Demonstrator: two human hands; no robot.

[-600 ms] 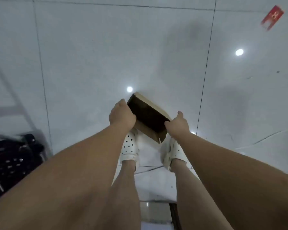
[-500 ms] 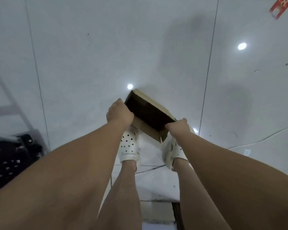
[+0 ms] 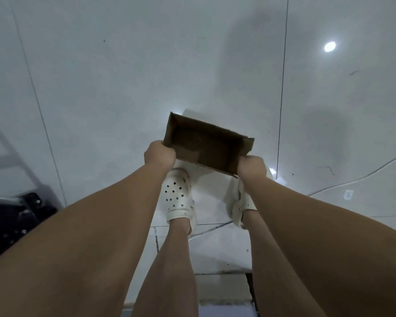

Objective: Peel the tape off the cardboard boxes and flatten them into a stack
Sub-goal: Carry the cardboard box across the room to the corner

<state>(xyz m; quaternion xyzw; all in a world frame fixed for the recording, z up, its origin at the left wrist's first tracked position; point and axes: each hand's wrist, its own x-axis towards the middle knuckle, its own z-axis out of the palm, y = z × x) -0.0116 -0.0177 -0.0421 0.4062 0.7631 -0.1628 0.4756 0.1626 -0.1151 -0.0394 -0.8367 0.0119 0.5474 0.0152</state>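
"Head camera: what did it show?"
"Glossy grey floor tiles (image 3: 124, 76) with thin dark joints. An open rectangular cardboard box (image 3: 204, 145), brown and matte inside, was held in the air above white perforated clogs (image 3: 177, 195)."
"And the grip?"
"The left hand (image 3: 159, 154) clenched its left wall, and the right hand (image 3: 252, 167) grasped the near right corner."

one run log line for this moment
phase: holding open cardboard box | left hand: grips left end | right hand: grips right end | state: not flattened
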